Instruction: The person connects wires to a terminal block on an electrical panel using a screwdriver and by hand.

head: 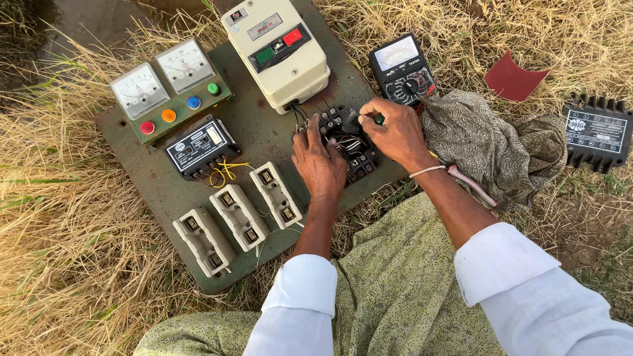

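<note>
— Dry straw all around, and a green metal board (264, 135) lying flat on it. What's in hand?

— Black terminal block (347, 142), near the board's right edge, just below the cream starter box (280, 49). Both hands are on it. Left hand (318, 165) lies over its left side, fingers curled down onto the wires; whether that grip pinches anything, I cannot tell.

— And the right?

— Right hand (393, 132) comes in from the right, thumb and fingertips pinched shut at the block's top on something green-tipped; too small to name.

— Around them?

— Analogue multimeter (402, 69) just above the right hand, a crumpled grey cloth (491, 148) beside the wrist. Three pale fuse holders (239, 216) sit in a slanted row left of the left hand, a small black relay unit (200, 145) above them with yellow wires, then two dial meters (161, 78) over coloured lamps. Far right on the straw: a black finned box (597, 132) and a red scrap (513, 78).
</note>
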